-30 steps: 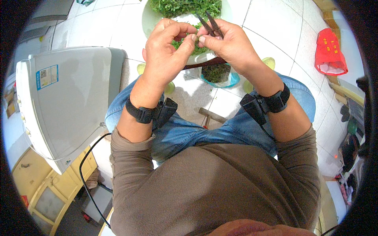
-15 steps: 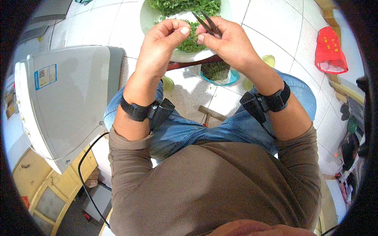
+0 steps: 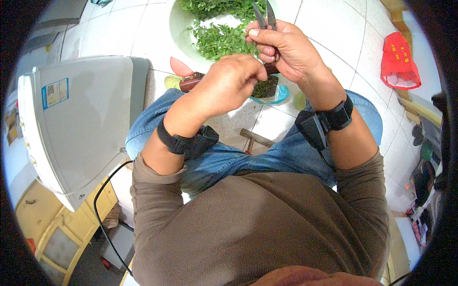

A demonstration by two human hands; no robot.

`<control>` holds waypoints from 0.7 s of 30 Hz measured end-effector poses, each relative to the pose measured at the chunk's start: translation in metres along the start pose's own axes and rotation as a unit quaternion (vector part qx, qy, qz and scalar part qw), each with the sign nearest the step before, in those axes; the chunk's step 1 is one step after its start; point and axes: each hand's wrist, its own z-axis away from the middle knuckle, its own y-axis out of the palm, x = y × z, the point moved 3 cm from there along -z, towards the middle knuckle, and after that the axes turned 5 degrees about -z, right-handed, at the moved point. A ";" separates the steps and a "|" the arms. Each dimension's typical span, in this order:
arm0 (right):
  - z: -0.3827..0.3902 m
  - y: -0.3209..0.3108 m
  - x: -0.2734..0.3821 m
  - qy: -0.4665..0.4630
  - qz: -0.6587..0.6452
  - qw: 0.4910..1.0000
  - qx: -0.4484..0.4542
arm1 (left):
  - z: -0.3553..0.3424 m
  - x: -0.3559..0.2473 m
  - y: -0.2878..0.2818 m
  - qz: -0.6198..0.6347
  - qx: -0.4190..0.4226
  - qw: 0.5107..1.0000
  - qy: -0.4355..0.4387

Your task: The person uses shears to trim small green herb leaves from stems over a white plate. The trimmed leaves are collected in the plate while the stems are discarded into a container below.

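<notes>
Right hand (image 3: 296,52): it is closed around the scissors (image 3: 272,18); the thumb presses toward the index finger, but we cannot tell whether some small sprig is pinched there.
Scissors: they are in the right hand over the basin's near right part, with both blades pointing away from the person and standing a little apart. We judge that a finger could be nicked if the left hand came up between these blades.
Left hand (image 3: 233,82): the fingers are curled downward, and we cannot tell if they hold anything. It appears above the bag, near the dark red wooden edge (image 3: 191,83).
Bag (image 3: 282,95): turquoise, with dark green matter (image 3: 267,88) in it, partly covered by the left hand in our view. Its mouth looks small, so bits released a little aside could fall on the floor tiles (image 3: 229,127).
Basin (image 3: 178,35): the pale basin carries green leaves (image 3: 220,42), lying in two heaps. A careless wrist against its near rim could push it, we think, and spill leaves.
</notes>
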 end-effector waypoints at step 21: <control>0.006 0.008 -0.003 -0.022 0.099 0.995 0.022 | 0.004 0.030 -0.023 0.214 -0.179 0.918 -0.283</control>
